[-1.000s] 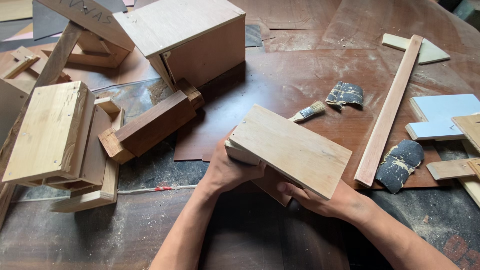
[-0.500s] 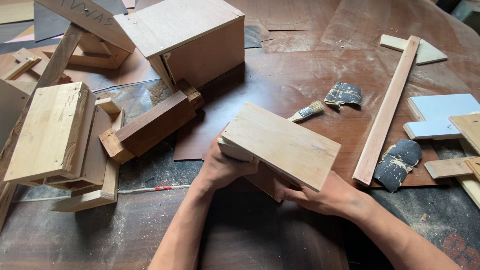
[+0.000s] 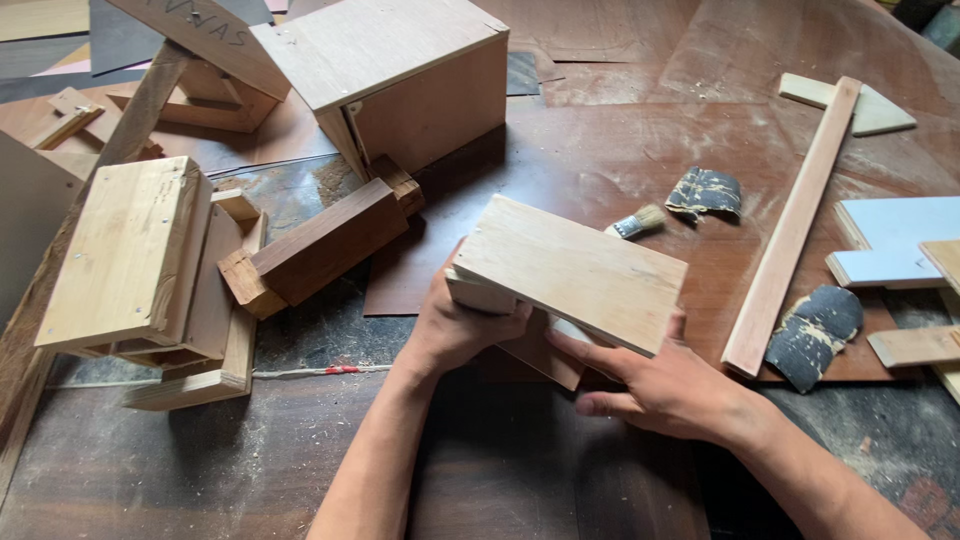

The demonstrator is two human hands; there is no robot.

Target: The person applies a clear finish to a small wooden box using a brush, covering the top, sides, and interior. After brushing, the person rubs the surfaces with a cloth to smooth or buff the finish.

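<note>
Two bare hands work at mid-frame over a dusty, dark brown wooden worktop strewn with offcuts: the left hand (image 3: 455,325) has its fingers curled around the left end of a pale wooden board assembly (image 3: 570,270), while the right hand (image 3: 655,385) pinches its lower right edge, fingers underneath and thumb on the rim. Since the earlier frames the board has tilted slightly, both grips unchanged. Around it lie a small paintbrush (image 3: 637,222), torn sandpaper (image 3: 705,190), a long wooden strip (image 3: 790,230) at right and a plywood box (image 3: 400,70) at upper left, none blocking the hands.
</note>
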